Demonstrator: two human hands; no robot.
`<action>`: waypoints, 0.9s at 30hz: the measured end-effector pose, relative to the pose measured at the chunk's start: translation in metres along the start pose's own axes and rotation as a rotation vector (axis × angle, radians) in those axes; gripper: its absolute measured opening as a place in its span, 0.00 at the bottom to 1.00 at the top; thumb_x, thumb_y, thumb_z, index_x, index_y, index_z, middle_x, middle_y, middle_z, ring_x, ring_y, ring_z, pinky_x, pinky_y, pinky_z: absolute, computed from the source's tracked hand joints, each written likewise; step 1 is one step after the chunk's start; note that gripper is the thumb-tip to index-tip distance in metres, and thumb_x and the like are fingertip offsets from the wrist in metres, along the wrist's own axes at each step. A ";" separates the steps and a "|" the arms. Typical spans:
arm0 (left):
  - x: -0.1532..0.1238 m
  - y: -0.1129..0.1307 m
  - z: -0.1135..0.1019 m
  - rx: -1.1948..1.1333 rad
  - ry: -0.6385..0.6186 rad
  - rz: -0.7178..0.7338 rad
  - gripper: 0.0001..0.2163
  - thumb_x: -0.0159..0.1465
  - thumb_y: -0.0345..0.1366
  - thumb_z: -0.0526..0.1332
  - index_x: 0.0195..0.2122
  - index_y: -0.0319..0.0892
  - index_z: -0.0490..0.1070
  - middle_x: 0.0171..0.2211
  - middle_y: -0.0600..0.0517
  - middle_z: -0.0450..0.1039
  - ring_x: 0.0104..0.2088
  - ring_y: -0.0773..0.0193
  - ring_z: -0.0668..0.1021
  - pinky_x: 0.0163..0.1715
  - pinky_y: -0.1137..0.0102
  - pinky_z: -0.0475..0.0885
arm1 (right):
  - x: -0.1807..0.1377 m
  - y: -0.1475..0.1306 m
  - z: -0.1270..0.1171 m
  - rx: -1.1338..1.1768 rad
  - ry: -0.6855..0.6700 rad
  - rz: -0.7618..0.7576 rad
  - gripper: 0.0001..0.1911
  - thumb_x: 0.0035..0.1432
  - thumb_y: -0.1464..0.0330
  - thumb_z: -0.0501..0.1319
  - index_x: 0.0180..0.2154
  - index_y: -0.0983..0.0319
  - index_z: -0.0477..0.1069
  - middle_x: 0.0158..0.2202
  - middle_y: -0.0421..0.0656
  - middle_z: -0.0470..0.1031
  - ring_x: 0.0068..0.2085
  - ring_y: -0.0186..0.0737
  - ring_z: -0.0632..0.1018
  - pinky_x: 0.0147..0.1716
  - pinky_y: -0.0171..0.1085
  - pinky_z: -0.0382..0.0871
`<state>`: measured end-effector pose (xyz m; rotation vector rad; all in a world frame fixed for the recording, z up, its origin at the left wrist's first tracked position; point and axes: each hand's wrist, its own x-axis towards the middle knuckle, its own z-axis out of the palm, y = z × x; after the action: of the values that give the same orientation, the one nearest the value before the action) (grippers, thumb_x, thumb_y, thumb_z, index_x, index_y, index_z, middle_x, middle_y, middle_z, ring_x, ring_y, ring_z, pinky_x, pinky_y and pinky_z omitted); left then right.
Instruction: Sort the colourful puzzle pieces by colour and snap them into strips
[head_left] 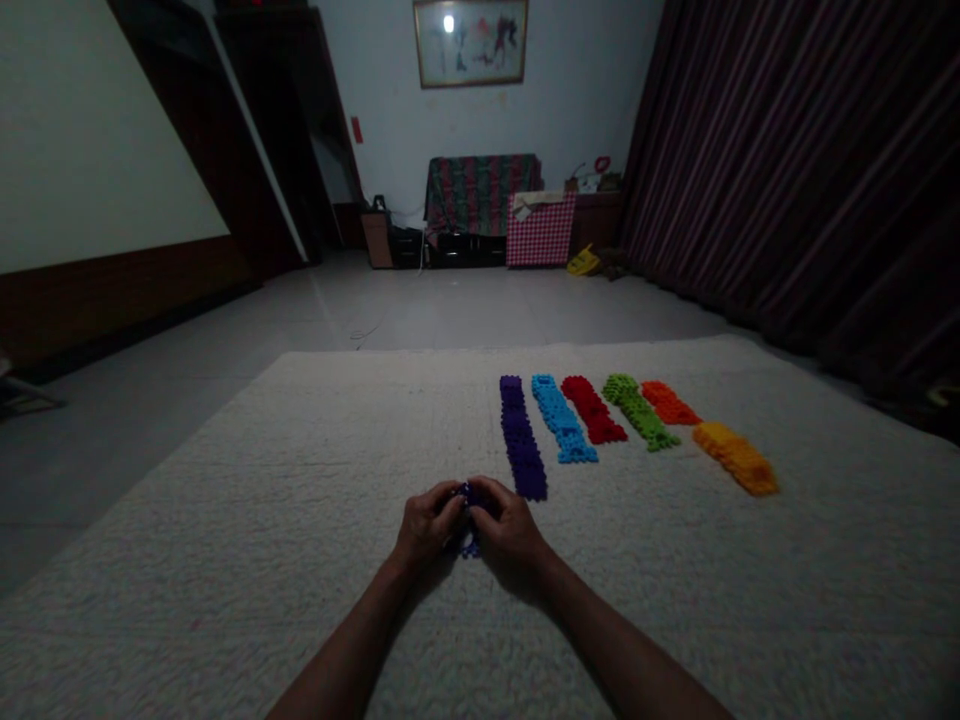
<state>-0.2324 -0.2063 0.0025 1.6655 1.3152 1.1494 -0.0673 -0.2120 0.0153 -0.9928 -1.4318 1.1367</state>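
The two forearms come in from the near edge of the view, and the hands meet over a thick, cream-coloured textile mat (247,520). The left hand (429,522) and the right hand (510,525) both grasp, with bent fingers and thumbs, a small dark-purple piece with notched edges (469,545). This piece is between the hands, low in the middle; its visible part is longer in the direction away from the person, but the fingers hide much, so I cannot tell which end is the front.

Just beside the right hand, a little farther, is the near end of a long dark-purple strip of toothed blocks (521,440). Its long axis goes away from the person, the far end leaning slightly left. To the right of it, similarly slanted, lie a light-blue toothed strip (562,420), a red toothed strip (592,408) and a lime-green toothed strip (639,410). Then come a yellow-orange row of toothed pieces (736,458) and, at its far end, a shorter bright-orange row (669,403).

On the left side, a wide stretch of mat reaches to its slanting left edge. The far mat edge passes behind the strips, with some margin, and beyond it is the pale, smooth floor (465,310).
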 end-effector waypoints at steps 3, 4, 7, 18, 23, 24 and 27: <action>0.000 0.001 0.001 -0.008 -0.004 0.002 0.13 0.64 0.40 0.60 0.43 0.41 0.80 0.37 0.50 0.82 0.37 0.61 0.81 0.38 0.71 0.74 | 0.001 -0.001 -0.001 0.044 0.002 0.029 0.16 0.56 0.68 0.61 0.47 0.60 0.77 0.47 0.47 0.80 0.50 0.47 0.78 0.53 0.47 0.71; 0.000 0.002 0.001 -0.014 -0.009 0.003 0.13 0.64 0.40 0.60 0.44 0.42 0.80 0.38 0.50 0.82 0.37 0.62 0.81 0.39 0.71 0.74 | 0.001 -0.002 -0.001 0.060 -0.006 0.035 0.16 0.56 0.68 0.61 0.47 0.60 0.77 0.47 0.47 0.80 0.50 0.47 0.78 0.53 0.46 0.71; 0.000 0.004 0.001 -0.025 -0.012 0.012 0.13 0.65 0.39 0.59 0.44 0.42 0.80 0.39 0.50 0.82 0.38 0.62 0.81 0.40 0.71 0.74 | 0.000 -0.007 -0.001 0.099 -0.011 0.043 0.15 0.56 0.67 0.61 0.45 0.60 0.77 0.44 0.46 0.81 0.47 0.46 0.80 0.50 0.45 0.73; 0.002 0.003 0.002 0.007 0.029 0.045 0.12 0.65 0.38 0.57 0.44 0.43 0.79 0.40 0.49 0.82 0.41 0.61 0.81 0.44 0.69 0.74 | 0.000 -0.012 -0.001 0.149 0.029 0.094 0.15 0.51 0.65 0.65 0.42 0.60 0.78 0.43 0.46 0.82 0.45 0.46 0.80 0.46 0.44 0.74; 0.002 0.004 0.001 0.017 0.028 0.019 0.12 0.65 0.38 0.57 0.42 0.43 0.78 0.38 0.50 0.82 0.38 0.62 0.81 0.41 0.70 0.74 | -0.003 -0.014 0.002 0.213 0.067 0.122 0.15 0.51 0.65 0.65 0.42 0.59 0.78 0.42 0.46 0.81 0.44 0.45 0.79 0.45 0.43 0.74; 0.002 0.004 0.001 0.024 0.024 0.025 0.12 0.65 0.38 0.57 0.42 0.43 0.78 0.37 0.50 0.82 0.38 0.62 0.81 0.40 0.70 0.73 | -0.003 -0.013 0.002 0.217 0.068 0.124 0.15 0.51 0.65 0.65 0.42 0.59 0.78 0.42 0.46 0.81 0.44 0.45 0.79 0.45 0.43 0.74; 0.002 0.004 0.001 0.051 0.021 0.046 0.12 0.65 0.39 0.57 0.42 0.42 0.78 0.36 0.50 0.81 0.37 0.62 0.81 0.40 0.70 0.73 | -0.001 -0.009 0.000 0.191 0.070 0.118 0.15 0.50 0.63 0.66 0.41 0.59 0.78 0.41 0.46 0.81 0.44 0.46 0.80 0.45 0.44 0.74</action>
<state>-0.2299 -0.2051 0.0062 1.7327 1.3357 1.1718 -0.0668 -0.2151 0.0238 -0.9809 -1.1974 1.2865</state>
